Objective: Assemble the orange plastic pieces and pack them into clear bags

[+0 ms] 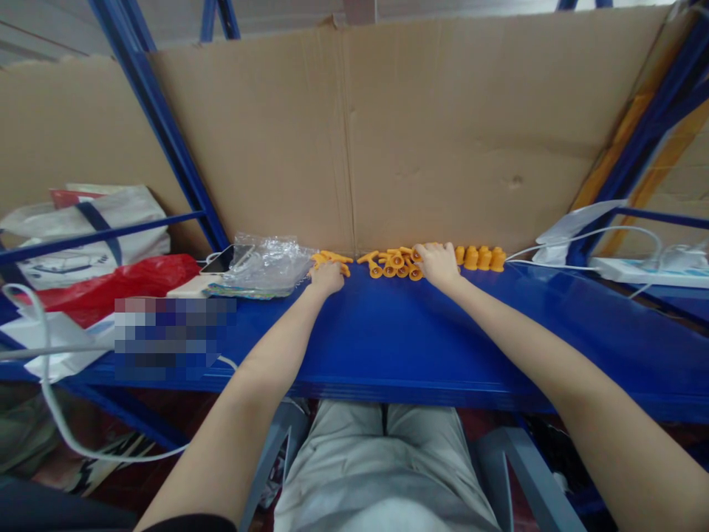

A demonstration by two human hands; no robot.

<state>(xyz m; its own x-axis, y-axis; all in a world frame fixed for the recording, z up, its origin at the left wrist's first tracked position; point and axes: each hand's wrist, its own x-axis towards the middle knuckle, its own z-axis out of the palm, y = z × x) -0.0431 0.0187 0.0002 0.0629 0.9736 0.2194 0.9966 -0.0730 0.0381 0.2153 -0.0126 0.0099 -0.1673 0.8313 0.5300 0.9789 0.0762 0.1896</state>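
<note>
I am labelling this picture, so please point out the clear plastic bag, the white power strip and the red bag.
clear plastic bag (266,264), head view, on its crumpled middle.
white power strip (648,271), head view, on its top face.
red bag (130,284), head view, on its upper fold.

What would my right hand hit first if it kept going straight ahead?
Probably the heap of orange plastic pieces that the right hand already rests on, then the cardboard sheet right behind them; depth is hard to judge.
</note>
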